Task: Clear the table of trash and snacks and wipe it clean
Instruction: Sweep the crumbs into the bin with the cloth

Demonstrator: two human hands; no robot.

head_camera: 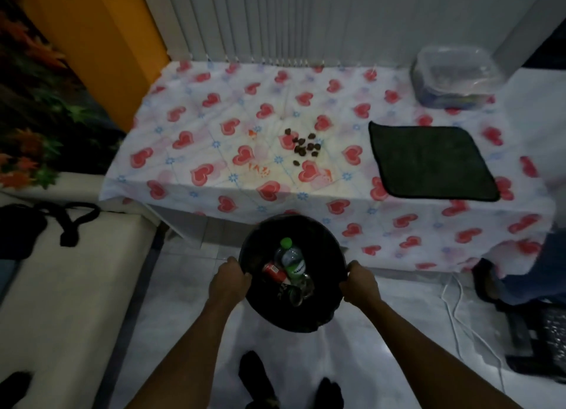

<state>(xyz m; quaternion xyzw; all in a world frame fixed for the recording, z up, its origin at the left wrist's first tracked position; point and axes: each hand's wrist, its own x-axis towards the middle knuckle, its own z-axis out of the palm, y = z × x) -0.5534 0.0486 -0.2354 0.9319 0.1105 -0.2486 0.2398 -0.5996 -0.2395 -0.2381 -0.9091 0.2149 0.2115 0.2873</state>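
Gripping round black plastic bin [266, 310], lower centre, by opposite rims: left hand [229, 281] and right hand [361, 283] both closed on it. Probably light, stiff, steady two-handed. Inside, clear bottle [292, 261], green cap, label partly readable "NAMTH". Mid-frame on heart-print tablecloth [190, 108], small brown snack pieces [306, 146]: loose, crumbly, best scooped.

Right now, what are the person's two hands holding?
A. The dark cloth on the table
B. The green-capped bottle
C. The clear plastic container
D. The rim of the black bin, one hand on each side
D: the left hand and the right hand each grip an opposite side of the black bin, while the dark cloth lies untouched on the table.
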